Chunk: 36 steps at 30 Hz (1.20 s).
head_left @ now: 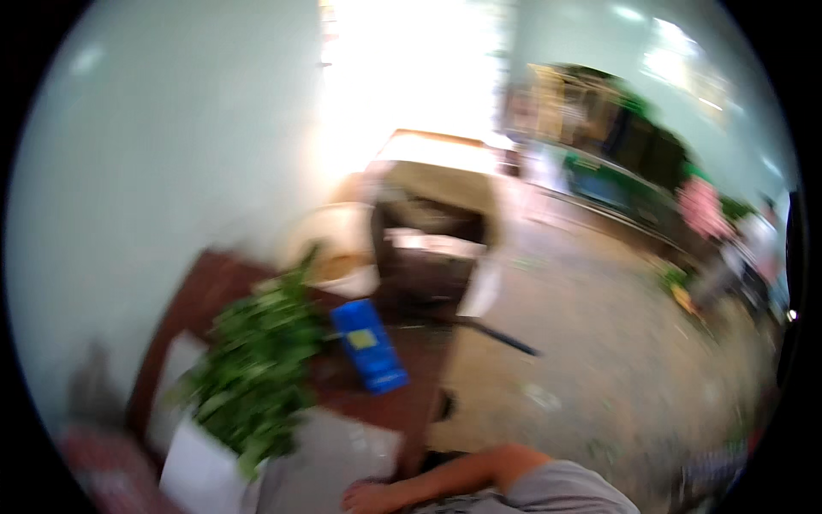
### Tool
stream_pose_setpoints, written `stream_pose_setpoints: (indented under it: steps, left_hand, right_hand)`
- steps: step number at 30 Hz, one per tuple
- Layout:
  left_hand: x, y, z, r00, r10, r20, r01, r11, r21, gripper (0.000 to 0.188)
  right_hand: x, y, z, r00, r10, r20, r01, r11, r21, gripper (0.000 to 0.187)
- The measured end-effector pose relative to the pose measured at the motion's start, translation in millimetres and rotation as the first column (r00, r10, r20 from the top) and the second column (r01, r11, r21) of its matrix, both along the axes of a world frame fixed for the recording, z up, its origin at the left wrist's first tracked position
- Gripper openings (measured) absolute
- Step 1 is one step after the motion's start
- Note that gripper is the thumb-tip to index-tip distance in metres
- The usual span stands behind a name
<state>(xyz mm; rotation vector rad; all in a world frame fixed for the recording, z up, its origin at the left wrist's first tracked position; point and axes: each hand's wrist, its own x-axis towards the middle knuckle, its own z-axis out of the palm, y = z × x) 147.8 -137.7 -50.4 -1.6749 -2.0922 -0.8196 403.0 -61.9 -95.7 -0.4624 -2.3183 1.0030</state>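
My right hand (368, 497) is low in the head view, its arm bent in from a grey sleeve. It lies at the edge of a pale grey sheet (330, 454) on a reddish-brown table (419, 368). Blur and the lower picture edge hide its fingers, so I cannot make out a grip. Left of it, a large bunch of leafy greens (257, 364) rests in white wrapping (204, 467). Farther back on the table lies a blue packet (370, 347) with a yellow patch. My left hand is out of view.
Behind the packet stand a cream bucket (334, 244) and a brown open-fronted box or stand (437, 184). A dark rod-like thing (501, 337) juts past the table's right side. Across the floor, a person in pink (704, 207) is near more greens (675, 276).
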Motion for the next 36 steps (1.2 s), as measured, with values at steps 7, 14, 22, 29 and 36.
stream_pose_setpoints:
  steps: [7,14,22,29,36]
  left_hand:
    - [-50,-26,-49,0.664,0.253,0.704,-0.201,0.967,-0.158,0.024]
    - [-47,-60,29,0.732,-0.026,0.681,0.154,0.98,-0.128,0.035]
    - [-1,-50,2,0.872,-0.335,0.357,0.467,0.789,-0.4,0.027]
    - [3,-47,24,0.888,-0.219,0.403,0.353,0.888,-0.294,0.013]
    - [1,-42,73,0.862,-0.045,0.504,0.377,0.723,-0.579,0.018]
  right_hand:
    - [-2,0,-4,0.895,0.008,0.445,-0.047,0.996,0.078,0.024]
    - [-26,19,42,0.81,-0.018,0.587,0.183,0.958,-0.223,0.019]
    - [-12,29,36,0.873,-0.039,0.486,0.233,0.909,-0.345,0.018]
    - [-18,13,87,0.951,0.032,0.307,0.099,0.91,-0.402,0.022]
    - [3,18,88,0.898,0.075,0.434,-0.048,0.996,-0.072,0.026]
